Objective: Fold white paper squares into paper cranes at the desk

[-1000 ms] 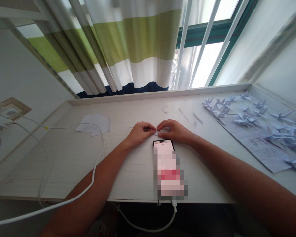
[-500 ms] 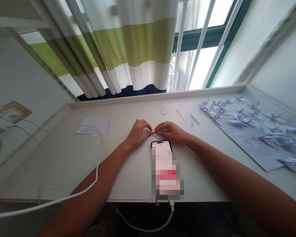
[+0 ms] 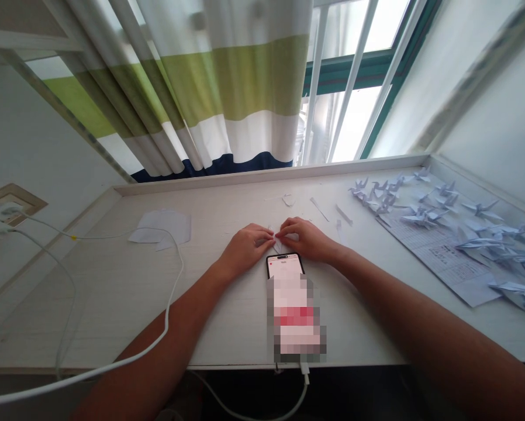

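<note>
Between my two hands, near the middle of the desk, is a small piece of folded white paper [image 3: 278, 246], mostly covered by fingers. My left hand [image 3: 250, 242] pinches it from the left, thumb and fingertips together. From the right, my right hand [image 3: 303, 238] pinches it too, and the fingertips of both hands almost meet. Just in front of the hands lies a phone [image 3: 285, 266] with its screen lit and partly blurred. The exact folds of the paper are too small to make out.
Several folded paper cranes [image 3: 424, 215] cover a printed sheet [image 3: 449, 266] on the right. White paper sheets [image 3: 168, 227] lie on the left. Paper scraps [image 3: 319, 209] are scattered behind my hands. A white cable [image 3: 175, 298] loops over my left forearm.
My fingers have shifted on the paper; the left hand now lies flatter, and a pointed bit of paper shows below the fingertips. The view has tilted slightly.
</note>
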